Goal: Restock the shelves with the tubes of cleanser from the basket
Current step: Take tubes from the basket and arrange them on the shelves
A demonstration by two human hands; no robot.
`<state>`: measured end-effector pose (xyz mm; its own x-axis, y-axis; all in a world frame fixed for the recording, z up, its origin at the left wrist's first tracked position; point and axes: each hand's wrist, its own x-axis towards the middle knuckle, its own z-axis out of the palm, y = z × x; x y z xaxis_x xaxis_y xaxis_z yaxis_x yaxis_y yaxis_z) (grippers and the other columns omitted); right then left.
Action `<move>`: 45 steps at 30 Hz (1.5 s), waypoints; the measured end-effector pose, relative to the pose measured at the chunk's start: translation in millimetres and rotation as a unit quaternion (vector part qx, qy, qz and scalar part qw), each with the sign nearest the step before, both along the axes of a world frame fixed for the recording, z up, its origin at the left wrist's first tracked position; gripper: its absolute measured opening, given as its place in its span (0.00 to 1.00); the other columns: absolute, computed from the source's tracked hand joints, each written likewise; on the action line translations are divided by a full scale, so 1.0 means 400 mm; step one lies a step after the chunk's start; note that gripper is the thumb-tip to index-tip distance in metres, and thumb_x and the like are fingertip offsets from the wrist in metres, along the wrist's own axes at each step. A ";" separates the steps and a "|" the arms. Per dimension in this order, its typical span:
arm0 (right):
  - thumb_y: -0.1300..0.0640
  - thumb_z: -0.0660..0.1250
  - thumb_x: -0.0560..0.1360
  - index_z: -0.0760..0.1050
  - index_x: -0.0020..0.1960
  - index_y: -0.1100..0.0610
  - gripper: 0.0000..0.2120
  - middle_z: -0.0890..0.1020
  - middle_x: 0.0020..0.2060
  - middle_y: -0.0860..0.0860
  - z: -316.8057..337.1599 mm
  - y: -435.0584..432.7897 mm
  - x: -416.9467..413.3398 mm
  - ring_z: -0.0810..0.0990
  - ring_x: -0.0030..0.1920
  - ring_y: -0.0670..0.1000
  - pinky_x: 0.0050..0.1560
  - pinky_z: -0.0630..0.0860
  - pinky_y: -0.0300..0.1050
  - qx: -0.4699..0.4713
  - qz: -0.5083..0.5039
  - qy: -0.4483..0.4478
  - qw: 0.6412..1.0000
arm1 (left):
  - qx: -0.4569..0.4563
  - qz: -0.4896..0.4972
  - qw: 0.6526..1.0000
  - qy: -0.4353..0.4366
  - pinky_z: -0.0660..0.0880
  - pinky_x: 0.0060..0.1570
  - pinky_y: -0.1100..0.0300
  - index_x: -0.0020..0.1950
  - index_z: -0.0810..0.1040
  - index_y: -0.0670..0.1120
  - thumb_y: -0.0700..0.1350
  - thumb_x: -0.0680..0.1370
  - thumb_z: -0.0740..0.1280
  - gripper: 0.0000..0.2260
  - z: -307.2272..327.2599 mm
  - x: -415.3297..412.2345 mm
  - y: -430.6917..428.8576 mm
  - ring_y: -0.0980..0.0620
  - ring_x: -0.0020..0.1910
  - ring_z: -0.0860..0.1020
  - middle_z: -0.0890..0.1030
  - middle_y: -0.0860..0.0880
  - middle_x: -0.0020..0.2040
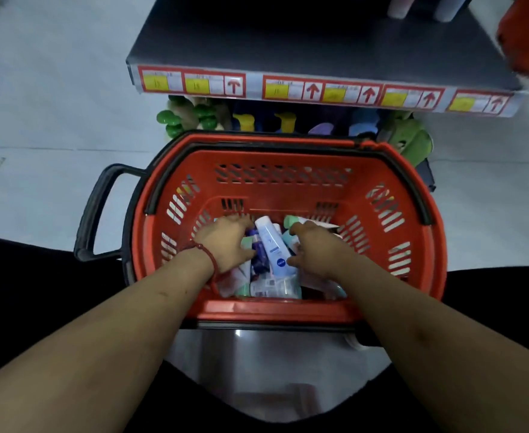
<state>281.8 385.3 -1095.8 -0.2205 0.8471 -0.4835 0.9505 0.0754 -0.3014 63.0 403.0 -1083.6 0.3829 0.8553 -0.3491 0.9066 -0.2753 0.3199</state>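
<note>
Tube (271,245) reads NIVEA (blue roundel).

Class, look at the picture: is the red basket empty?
No, several tubes lie in the basket, with the left hand and right hand down among them.

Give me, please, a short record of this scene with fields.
place: shop aisle, basket in front of shelf
basket: red, black handles, holds a pile of tubes
left hand: down among the tubes, red cord at wrist; grip unclear
right hand: on the tubes by a green cap; grip unclear
shelf edge: price labels
below shelf: bottles
</note>
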 end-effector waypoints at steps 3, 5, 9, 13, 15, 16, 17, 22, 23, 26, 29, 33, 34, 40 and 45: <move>0.46 0.75 0.71 0.69 0.68 0.59 0.32 0.74 0.63 0.60 -0.070 0.001 0.024 0.76 0.61 0.60 0.58 0.75 0.51 -0.045 -0.005 -0.020 0.999 | -0.026 -0.004 0.999 0.020 0.76 0.56 0.53 0.66 0.75 0.49 0.54 0.75 0.69 0.21 -0.057 -0.023 0.015 0.43 0.60 0.78 0.79 0.46 0.63; 0.45 0.75 0.71 0.68 0.68 0.59 0.33 0.74 0.63 0.60 -0.108 0.004 0.040 0.76 0.60 0.60 0.57 0.75 0.49 -0.066 -0.025 -0.032 0.997 | -0.047 0.000 0.999 0.027 0.76 0.56 0.52 0.66 0.75 0.48 0.54 0.76 0.68 0.20 -0.090 -0.040 0.026 0.42 0.60 0.78 0.79 0.45 0.63; 0.43 0.75 0.68 0.68 0.67 0.57 0.34 0.77 0.57 0.58 -0.168 0.024 0.065 0.78 0.58 0.60 0.55 0.76 0.51 -0.059 -0.064 -0.054 0.995 | -0.062 -0.029 0.997 0.048 0.76 0.56 0.51 0.66 0.75 0.47 0.52 0.77 0.66 0.19 -0.135 -0.043 0.051 0.42 0.60 0.78 0.79 0.45 0.62; 0.47 0.74 0.68 0.69 0.46 0.52 0.17 0.77 0.43 0.53 -0.207 0.038 0.069 0.77 0.44 0.54 0.42 0.73 0.44 -0.080 -0.114 -0.040 0.989 | -0.043 -0.120 0.988 0.086 0.73 0.60 0.51 0.71 0.72 0.47 0.44 0.77 0.66 0.22 -0.166 0.012 0.083 0.43 0.66 0.72 0.73 0.47 0.68; 0.49 0.75 0.70 0.67 0.46 0.53 0.17 0.75 0.40 0.52 -0.219 0.043 0.066 0.75 0.42 0.54 0.42 0.70 0.43 -0.087 -0.115 -0.042 0.989 | -0.031 -0.164 0.982 0.092 0.71 0.63 0.49 0.71 0.72 0.47 0.41 0.75 0.67 0.23 -0.185 0.053 0.103 0.43 0.67 0.71 0.72 0.47 0.69; 0.50 0.74 0.71 0.68 0.48 0.54 0.16 0.75 0.39 0.52 -0.223 0.045 0.066 0.76 0.44 0.55 0.43 0.70 0.43 -0.086 -0.109 -0.049 0.989 | -0.029 -0.181 0.979 0.094 0.70 0.64 0.49 0.70 0.72 0.47 0.40 0.74 0.67 0.23 -0.197 0.076 0.112 0.43 0.67 0.70 0.72 0.47 0.69; 0.51 0.74 0.71 0.70 0.50 0.55 0.16 0.75 0.39 0.51 -0.230 0.045 0.070 0.78 0.46 0.56 0.43 0.69 0.43 -0.077 -0.104 -0.055 0.990 | -0.027 -0.197 0.975 0.103 0.70 0.64 0.49 0.70 0.72 0.47 0.40 0.75 0.67 0.23 -0.209 0.100 0.121 0.43 0.68 0.70 0.72 0.47 0.69; 0.58 0.72 0.70 0.69 0.54 0.56 0.17 0.70 0.40 0.50 -0.260 0.040 0.079 0.77 0.46 0.57 0.40 0.68 0.43 -0.079 -0.117 -0.031 0.990 | -0.025 -0.214 0.958 0.187 0.62 0.70 0.49 0.74 0.68 0.44 0.47 0.78 0.67 0.24 -0.252 0.206 0.171 0.42 0.72 0.66 0.70 0.44 0.72; 0.58 0.71 0.71 0.69 0.54 0.55 0.16 0.72 0.42 0.52 -0.260 0.043 0.077 0.78 0.49 0.58 0.42 0.71 0.45 -0.101 -0.124 -0.049 0.986 | -0.022 -0.213 0.957 0.196 0.61 0.71 0.49 0.74 0.67 0.44 0.48 0.77 0.68 0.26 -0.263 0.216 0.179 0.42 0.72 0.67 0.70 0.44 0.73; 0.53 0.71 0.70 0.71 0.59 0.54 0.19 0.75 0.54 0.57 -0.276 0.044 0.081 0.77 0.57 0.60 0.48 0.73 0.47 -0.072 -0.144 -0.049 0.986 | 0.015 -0.244 0.943 0.228 0.62 0.69 0.51 0.75 0.67 0.44 0.48 0.77 0.67 0.27 -0.286 0.227 0.186 0.42 0.71 0.67 0.69 0.45 0.74; 0.53 0.69 0.72 0.74 0.56 0.53 0.14 0.77 0.52 0.56 -0.262 0.054 0.088 0.79 0.53 0.59 0.46 0.72 0.46 -0.098 -0.188 -0.045 0.976 | 0.071 -0.287 0.921 0.254 0.63 0.67 0.50 0.72 0.73 0.44 0.45 0.80 0.62 0.19 -0.285 0.225 0.195 0.40 0.69 0.67 0.69 0.46 0.74; 0.59 0.70 0.73 0.79 0.52 0.62 0.10 0.81 0.44 0.59 -0.228 0.084 0.104 0.81 0.41 0.59 0.36 0.78 0.45 -0.155 -0.428 0.123 0.882 | 0.068 -0.323 0.903 0.274 0.63 0.65 0.52 0.70 0.74 0.51 0.51 0.80 0.63 0.18 -0.255 0.195 0.219 0.43 0.67 0.69 0.70 0.48 0.71; 0.62 0.71 0.73 0.78 0.52 0.65 0.09 0.82 0.43 0.63 -0.210 0.085 0.106 0.83 0.40 0.62 0.37 0.82 0.52 -0.176 -0.501 0.196 0.824 | 0.045 -0.320 0.905 0.278 0.64 0.64 0.53 0.69 0.74 0.53 0.55 0.78 0.65 0.20 -0.242 0.181 0.221 0.44 0.66 0.70 0.72 0.49 0.69; 0.69 0.70 0.74 0.78 0.54 0.67 0.09 0.79 0.32 0.60 -0.135 0.071 0.136 0.77 0.23 0.52 0.24 0.77 0.41 -0.121 -0.571 0.362 0.727 | -0.121 -0.139 0.968 0.168 0.73 0.55 0.54 0.67 0.72 0.46 0.56 0.77 0.69 0.22 -0.143 0.054 0.206 0.42 0.60 0.78 0.79 0.43 0.62; 0.64 0.71 0.77 0.77 0.49 0.65 0.04 0.75 0.28 0.58 -0.029 0.052 0.112 0.71 0.19 0.47 0.19 0.66 0.33 -0.061 -0.548 0.431 0.714 | -0.192 0.081 0.977 -0.053 0.67 0.42 0.57 0.53 0.73 0.48 0.55 0.79 0.68 0.12 -0.067 -0.027 0.148 0.49 0.44 0.75 0.76 0.49 0.48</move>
